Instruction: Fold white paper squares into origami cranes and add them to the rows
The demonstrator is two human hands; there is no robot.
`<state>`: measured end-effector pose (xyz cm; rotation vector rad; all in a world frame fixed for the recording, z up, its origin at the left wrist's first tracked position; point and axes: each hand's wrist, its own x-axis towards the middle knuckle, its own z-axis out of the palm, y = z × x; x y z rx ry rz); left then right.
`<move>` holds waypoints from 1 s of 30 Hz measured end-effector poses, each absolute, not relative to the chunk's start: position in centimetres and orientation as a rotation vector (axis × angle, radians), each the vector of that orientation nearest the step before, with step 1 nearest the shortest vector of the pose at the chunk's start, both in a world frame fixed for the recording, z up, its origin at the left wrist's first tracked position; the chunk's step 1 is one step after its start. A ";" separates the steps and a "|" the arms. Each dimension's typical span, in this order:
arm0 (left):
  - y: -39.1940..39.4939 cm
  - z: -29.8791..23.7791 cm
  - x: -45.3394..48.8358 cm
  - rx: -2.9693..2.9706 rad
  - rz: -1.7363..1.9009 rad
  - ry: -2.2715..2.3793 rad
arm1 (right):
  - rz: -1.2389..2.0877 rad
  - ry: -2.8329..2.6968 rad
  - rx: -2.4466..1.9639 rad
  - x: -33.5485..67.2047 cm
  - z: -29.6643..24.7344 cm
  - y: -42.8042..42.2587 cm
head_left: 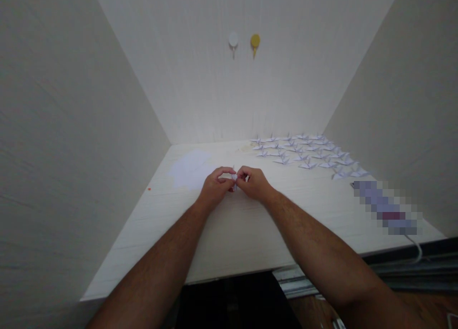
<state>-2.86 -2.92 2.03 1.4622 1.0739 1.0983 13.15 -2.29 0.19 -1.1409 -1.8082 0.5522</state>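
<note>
Between my hands, over the middle of the white table, is a small folded piece of white paper (pixel 234 176). My left hand (pixel 216 185) pinches its left side between thumb and fingers. On the right side, my right hand (pixel 253 182) grips it with thumb and fingertips, the two hands nearly touching. Fingers cover most of the paper, so its exact folded shape is hard to make out. Just left of my left hand lie white paper sheets (pixel 188 169), spread flat. Several white origami cranes (pixel 300 152) stand in rows at the back right.
A pixelated long object (pixel 384 207) with a white cable (pixel 415 245) lies near the right edge of the table (pixel 243 243). Walls enclose the left, back and right. A white hook (pixel 233 40) and a yellow hook (pixel 255 41) hang on the back wall. A tiny orange speck (pixel 149 189) is at left.
</note>
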 end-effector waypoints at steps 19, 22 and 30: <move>-2.6 1.7 -2.8 1.213 1.139 0.947 | 0.321 -1.755 -1.312 12.9 1.3 -2.9; -2.6 1.7 -2.9 1.156 1.141 0.890 | 0.389 -1.771 -1.276 12.8 1.2 -2.9; -2.5 1.6 -3.2 1.132 1.121 0.880 | 0.314 -1.774 -1.311 13.4 1.0 -2.5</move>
